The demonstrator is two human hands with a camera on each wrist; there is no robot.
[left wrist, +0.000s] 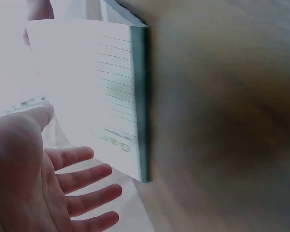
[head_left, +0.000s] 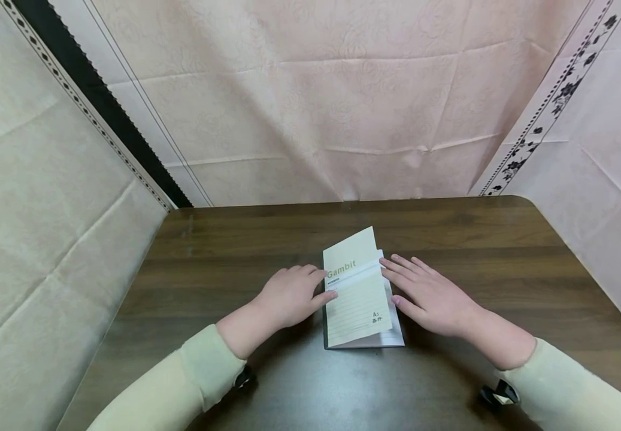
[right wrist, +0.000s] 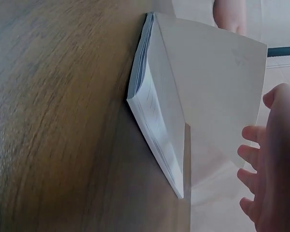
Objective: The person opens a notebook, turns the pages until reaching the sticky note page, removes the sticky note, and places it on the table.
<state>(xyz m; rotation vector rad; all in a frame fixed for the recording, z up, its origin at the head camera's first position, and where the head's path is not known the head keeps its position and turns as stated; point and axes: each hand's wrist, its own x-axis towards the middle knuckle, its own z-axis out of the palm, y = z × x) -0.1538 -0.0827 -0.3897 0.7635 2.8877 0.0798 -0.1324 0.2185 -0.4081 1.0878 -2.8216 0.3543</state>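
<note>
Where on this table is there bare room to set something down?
Bare tabletop: between the left hand and left edge, and between the right hand and right edge. Crowded: the middle, where both hands flank the notebook.

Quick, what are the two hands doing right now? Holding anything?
Left hand: open, holding nothing, beside the pale, rectangular paper notebook.
Right hand: open, holding nothing, near the free edge of its raised cover.

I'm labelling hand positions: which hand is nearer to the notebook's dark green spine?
Left. The left hand is beside the spine; the right hand is on the opposite side, by the cover's free edge.
</note>
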